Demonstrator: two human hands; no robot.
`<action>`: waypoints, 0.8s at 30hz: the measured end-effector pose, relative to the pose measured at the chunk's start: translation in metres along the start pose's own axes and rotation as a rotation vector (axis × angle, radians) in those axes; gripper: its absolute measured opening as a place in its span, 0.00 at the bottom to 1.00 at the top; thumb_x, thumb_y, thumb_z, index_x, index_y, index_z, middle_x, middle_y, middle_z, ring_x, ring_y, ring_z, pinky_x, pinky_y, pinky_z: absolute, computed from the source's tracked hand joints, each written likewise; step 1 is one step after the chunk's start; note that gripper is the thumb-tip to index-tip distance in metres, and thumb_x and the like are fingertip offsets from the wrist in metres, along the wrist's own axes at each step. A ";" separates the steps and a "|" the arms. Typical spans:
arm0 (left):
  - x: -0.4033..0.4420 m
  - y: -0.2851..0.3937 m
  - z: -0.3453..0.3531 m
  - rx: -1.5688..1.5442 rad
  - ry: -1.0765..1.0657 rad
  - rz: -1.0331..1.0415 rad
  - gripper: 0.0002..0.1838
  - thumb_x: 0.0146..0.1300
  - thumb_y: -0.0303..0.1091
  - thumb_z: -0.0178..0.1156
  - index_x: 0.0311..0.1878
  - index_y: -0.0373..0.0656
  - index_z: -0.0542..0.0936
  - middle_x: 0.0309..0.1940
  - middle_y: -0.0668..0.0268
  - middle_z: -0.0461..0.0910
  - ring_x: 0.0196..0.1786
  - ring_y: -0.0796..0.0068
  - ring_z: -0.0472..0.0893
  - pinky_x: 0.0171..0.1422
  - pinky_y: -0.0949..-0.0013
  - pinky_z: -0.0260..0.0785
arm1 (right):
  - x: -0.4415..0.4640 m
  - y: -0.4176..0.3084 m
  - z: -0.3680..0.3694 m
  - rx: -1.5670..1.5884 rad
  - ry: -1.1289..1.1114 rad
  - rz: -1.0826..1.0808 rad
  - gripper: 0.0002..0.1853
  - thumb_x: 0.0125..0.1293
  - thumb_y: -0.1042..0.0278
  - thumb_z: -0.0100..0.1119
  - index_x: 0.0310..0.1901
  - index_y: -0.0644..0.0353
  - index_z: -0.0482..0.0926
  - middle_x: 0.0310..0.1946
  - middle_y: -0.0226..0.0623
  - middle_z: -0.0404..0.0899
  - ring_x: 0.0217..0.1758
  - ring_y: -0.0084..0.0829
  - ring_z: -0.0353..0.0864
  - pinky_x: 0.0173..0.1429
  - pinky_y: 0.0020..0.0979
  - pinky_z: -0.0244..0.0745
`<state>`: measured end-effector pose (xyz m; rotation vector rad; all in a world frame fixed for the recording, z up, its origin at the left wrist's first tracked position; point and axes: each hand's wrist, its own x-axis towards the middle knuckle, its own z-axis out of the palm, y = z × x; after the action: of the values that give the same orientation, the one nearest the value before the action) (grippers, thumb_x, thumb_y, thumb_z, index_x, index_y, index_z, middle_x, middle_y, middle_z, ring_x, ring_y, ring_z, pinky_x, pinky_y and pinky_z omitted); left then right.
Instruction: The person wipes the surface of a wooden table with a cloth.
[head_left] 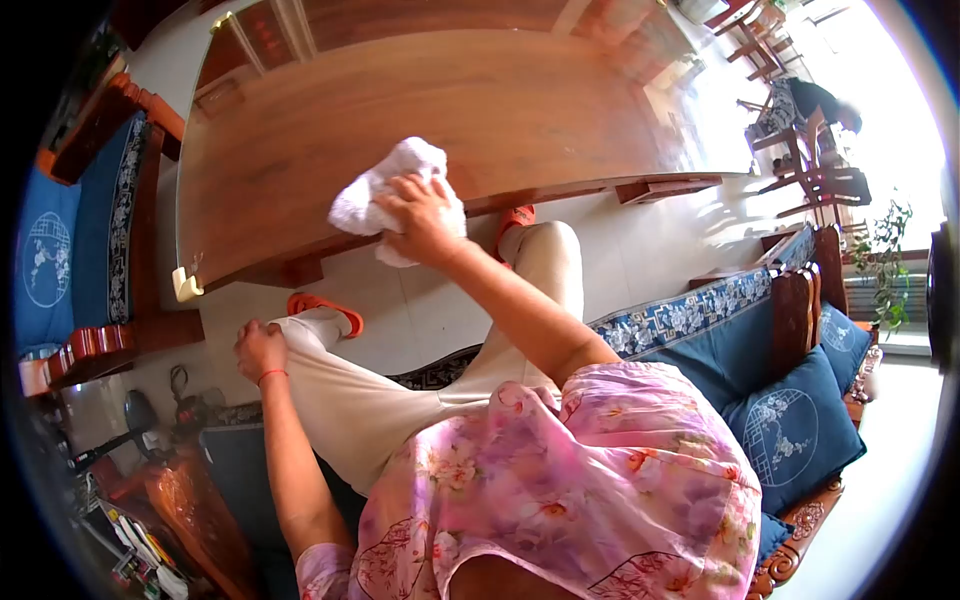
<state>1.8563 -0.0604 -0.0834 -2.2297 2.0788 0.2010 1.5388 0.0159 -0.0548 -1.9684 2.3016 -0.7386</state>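
A white terry towel (362,205) lies bunched over the near edge of the glass-topped wooden table (480,110), with part of it hanging below the edge. My right hand (425,222) is on top of it, fingers spread and pressing into the folds. Away from the table, my left hand (262,350) rests on my left knee, its fingers bent loosely over the trouser leg and holding nothing. A red cord circles that wrist.
I sit on a wooden sofa with blue cushions (795,425). A corner guard (186,284) caps the table's near left corner. Another blue-cushioned seat (75,240) stands to the left. Wooden chairs (815,185) and a plant (888,265) are at the right.
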 end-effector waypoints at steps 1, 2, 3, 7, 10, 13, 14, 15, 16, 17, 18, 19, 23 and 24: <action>0.001 -0.001 0.001 0.000 0.003 0.001 0.20 0.56 0.45 0.52 0.50 0.51 0.78 0.56 0.68 0.73 0.58 0.59 0.72 0.55 0.52 0.71 | -0.008 0.016 -0.010 -0.013 0.018 0.026 0.30 0.44 0.57 0.67 0.54 0.42 0.76 0.60 0.33 0.68 0.68 0.36 0.61 0.71 0.45 0.51; 0.002 -0.002 0.002 0.013 0.004 0.001 0.20 0.56 0.45 0.52 0.50 0.51 0.78 0.56 0.68 0.73 0.58 0.59 0.72 0.55 0.51 0.70 | -0.017 0.033 -0.020 -0.032 0.046 0.057 0.31 0.42 0.58 0.67 0.54 0.42 0.76 0.60 0.32 0.68 0.67 0.35 0.62 0.71 0.44 0.51; 0.002 -0.003 0.004 0.027 0.002 0.003 0.20 0.56 0.46 0.51 0.50 0.51 0.78 0.56 0.68 0.73 0.58 0.60 0.72 0.55 0.51 0.70 | -0.025 0.049 -0.032 -0.016 0.047 0.094 0.31 0.43 0.58 0.67 0.55 0.43 0.76 0.61 0.34 0.68 0.68 0.35 0.62 0.70 0.44 0.52; -0.002 0.000 0.005 0.064 0.015 -0.004 0.20 0.56 0.46 0.50 0.51 0.52 0.77 0.57 0.68 0.72 0.59 0.60 0.71 0.55 0.51 0.70 | -0.057 0.130 -0.062 -0.116 0.177 0.264 0.28 0.46 0.58 0.67 0.53 0.44 0.77 0.58 0.36 0.70 0.65 0.39 0.65 0.69 0.45 0.54; -0.005 0.002 0.005 0.082 0.040 -0.004 0.21 0.56 0.46 0.50 0.51 0.52 0.77 0.56 0.68 0.73 0.59 0.59 0.72 0.56 0.52 0.69 | -0.077 0.205 -0.089 -0.175 0.171 0.413 0.30 0.47 0.57 0.67 0.56 0.46 0.75 0.60 0.39 0.69 0.65 0.39 0.66 0.69 0.45 0.56; 0.001 -0.006 0.014 0.084 0.079 0.060 0.21 0.56 0.46 0.49 0.51 0.52 0.77 0.56 0.67 0.74 0.58 0.59 0.72 0.57 0.54 0.69 | -0.091 0.288 -0.120 -0.254 0.157 0.552 0.30 0.52 0.53 0.63 0.59 0.46 0.74 0.60 0.41 0.70 0.64 0.40 0.67 0.68 0.41 0.59; 0.000 -0.005 0.013 0.076 0.081 0.057 0.21 0.56 0.46 0.49 0.51 0.52 0.78 0.56 0.67 0.74 0.58 0.59 0.72 0.57 0.54 0.69 | -0.095 0.319 -0.130 -0.234 0.157 0.614 0.29 0.53 0.54 0.62 0.58 0.51 0.74 0.58 0.45 0.72 0.63 0.43 0.68 0.67 0.39 0.61; 0.000 -0.003 0.011 0.066 0.081 0.055 0.21 0.55 0.46 0.49 0.51 0.51 0.78 0.55 0.66 0.74 0.58 0.59 0.72 0.57 0.54 0.69 | -0.098 0.339 -0.139 -0.214 0.157 0.675 0.29 0.54 0.55 0.61 0.58 0.56 0.74 0.56 0.48 0.74 0.62 0.46 0.69 0.66 0.38 0.62; -0.001 0.000 0.009 0.055 0.081 0.050 0.21 0.55 0.45 0.49 0.51 0.51 0.78 0.55 0.66 0.74 0.58 0.59 0.72 0.57 0.54 0.69 | -0.093 0.329 -0.162 -0.114 0.092 0.810 0.31 0.54 0.53 0.60 0.60 0.56 0.72 0.56 0.48 0.73 0.63 0.44 0.69 0.66 0.38 0.63; -0.002 0.002 0.009 0.049 0.076 0.057 0.21 0.55 0.45 0.49 0.50 0.52 0.78 0.55 0.66 0.74 0.58 0.59 0.72 0.57 0.54 0.69 | -0.084 0.315 -0.186 -0.013 0.024 0.940 0.33 0.54 0.52 0.59 0.61 0.56 0.70 0.57 0.49 0.73 0.64 0.43 0.68 0.66 0.37 0.63; -0.001 0.002 0.008 0.044 0.072 0.058 0.20 0.55 0.45 0.49 0.50 0.52 0.78 0.55 0.66 0.74 0.57 0.59 0.72 0.56 0.54 0.69 | -0.081 0.324 -0.189 -0.017 0.017 1.004 0.35 0.53 0.51 0.59 0.63 0.57 0.67 0.57 0.50 0.73 0.64 0.43 0.68 0.66 0.37 0.63; -0.001 0.001 0.007 0.039 0.072 0.052 0.20 0.55 0.45 0.49 0.50 0.52 0.78 0.55 0.66 0.74 0.57 0.59 0.72 0.56 0.53 0.69 | -0.076 0.339 -0.188 -0.018 0.008 1.061 0.38 0.53 0.51 0.59 0.65 0.57 0.65 0.58 0.50 0.72 0.64 0.43 0.69 0.65 0.37 0.64; 0.004 -0.002 0.012 0.037 0.088 0.045 0.19 0.53 0.44 0.50 0.47 0.53 0.78 0.53 0.66 0.75 0.56 0.58 0.73 0.55 0.51 0.70 | -0.061 0.341 -0.143 -0.351 0.048 0.959 0.38 0.56 0.48 0.52 0.65 0.61 0.63 0.59 0.56 0.70 0.63 0.52 0.68 0.66 0.43 0.62; 0.002 0.003 0.005 0.031 0.055 0.013 0.19 0.53 0.44 0.51 0.47 0.53 0.78 0.53 0.66 0.75 0.56 0.59 0.73 0.53 0.50 0.70 | -0.051 0.322 -0.133 -0.406 0.043 0.892 0.36 0.57 0.47 0.51 0.64 0.61 0.65 0.58 0.56 0.70 0.62 0.52 0.68 0.66 0.43 0.62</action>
<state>1.8536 -0.0615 -0.0888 -2.2290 2.1097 0.1087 1.2088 0.1372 -0.0687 -0.7614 3.0930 -0.2329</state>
